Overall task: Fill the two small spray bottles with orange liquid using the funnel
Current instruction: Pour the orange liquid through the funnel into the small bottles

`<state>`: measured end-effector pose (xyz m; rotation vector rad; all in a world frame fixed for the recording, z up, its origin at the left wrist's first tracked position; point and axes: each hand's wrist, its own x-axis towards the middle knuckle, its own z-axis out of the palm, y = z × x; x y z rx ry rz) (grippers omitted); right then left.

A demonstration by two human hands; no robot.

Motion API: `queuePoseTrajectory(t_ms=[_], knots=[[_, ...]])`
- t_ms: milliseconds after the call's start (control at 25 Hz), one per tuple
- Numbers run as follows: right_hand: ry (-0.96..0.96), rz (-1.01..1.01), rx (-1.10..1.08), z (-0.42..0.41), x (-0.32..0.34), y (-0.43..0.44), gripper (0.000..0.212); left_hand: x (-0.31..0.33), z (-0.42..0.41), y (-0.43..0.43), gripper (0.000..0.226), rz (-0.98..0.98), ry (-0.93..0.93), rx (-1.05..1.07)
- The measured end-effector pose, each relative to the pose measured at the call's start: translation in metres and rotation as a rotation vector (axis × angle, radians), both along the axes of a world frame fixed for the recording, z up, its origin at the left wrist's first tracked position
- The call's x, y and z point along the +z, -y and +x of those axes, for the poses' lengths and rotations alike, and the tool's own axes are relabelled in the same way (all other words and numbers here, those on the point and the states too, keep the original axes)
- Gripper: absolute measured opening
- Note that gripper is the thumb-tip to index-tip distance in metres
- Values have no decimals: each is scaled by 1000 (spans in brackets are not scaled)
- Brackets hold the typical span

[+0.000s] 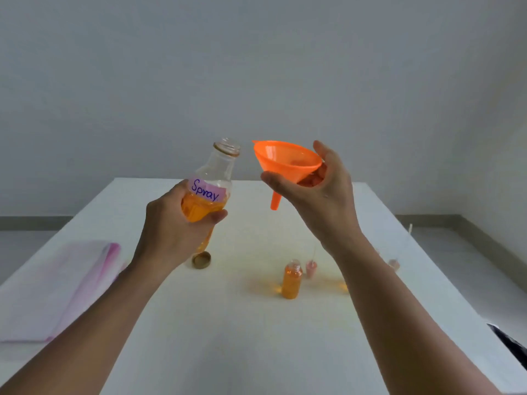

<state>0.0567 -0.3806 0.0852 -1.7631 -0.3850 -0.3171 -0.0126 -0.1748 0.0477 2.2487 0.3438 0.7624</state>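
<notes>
My left hand (174, 226) grips a clear uncapped bottle (212, 181) labelled "Spray", partly full of orange liquid, held up and tilted right above the table. My right hand (322, 186) holds an orange funnel (285, 163) by its cone, spout pointing down, in the air beside the bottle's mouth. On the white table (228, 323) stands one small open bottle (291, 279) filled with orange liquid. A pink spray cap (310, 267) with its tube sits just behind it. An orange glint shows at my right forearm's edge (343, 286); what it belongs to is hidden.
The big bottle's gold cap (201, 260) lies on the table below my left hand. A folded pink-and-white cloth (57, 289) lies at the left. Another pink spray cap (395, 263) lies at the right. A dark object (510, 343) shows at the table's right edge.
</notes>
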Motion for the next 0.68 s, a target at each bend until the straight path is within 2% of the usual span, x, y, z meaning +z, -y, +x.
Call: queuePoseTrajectory(t_ms=[160, 280, 680], knots=[[-215, 3, 84, 25, -21, -80, 98, -14, -1, -66, 58, -107, -5, 178], [-357, -49, 93, 45, -51, -128, 102, -33, 3, -101, 63, -197, -24, 223], [-347, -513, 135, 79, -113, -190, 100, -92, 25, -113, 70, -339, -29, 165]])
